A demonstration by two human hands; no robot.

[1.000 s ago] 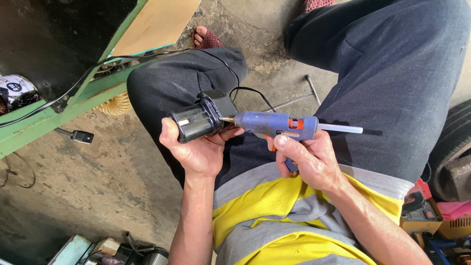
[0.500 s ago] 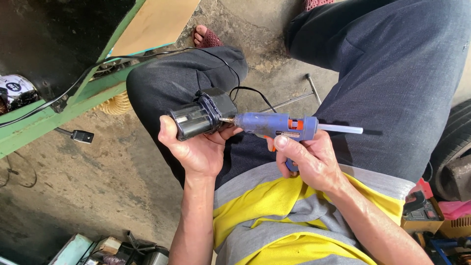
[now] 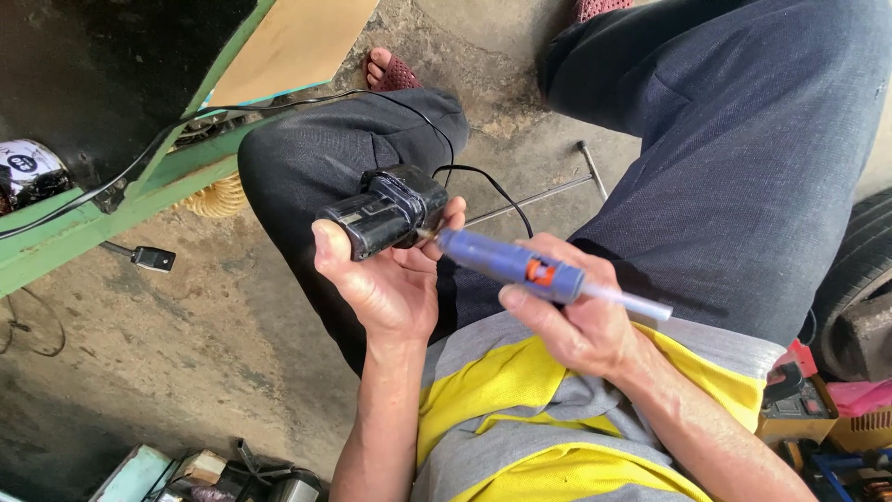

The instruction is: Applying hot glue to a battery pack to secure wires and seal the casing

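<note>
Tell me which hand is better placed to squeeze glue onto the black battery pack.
Right. The right hand grips the blue glue gun, nozzle already at the black battery pack, which the left hand is busy cradling.

At the far left edge I see a round tin (image 3: 26, 172) with a white label bearing a dark circular mark, sitting on the black surface behind the green frame (image 3: 111, 209). At the bottom right I make out a yellow-brown cardboard box (image 3: 797, 423) and a pink package (image 3: 859, 395) beside it.
</note>
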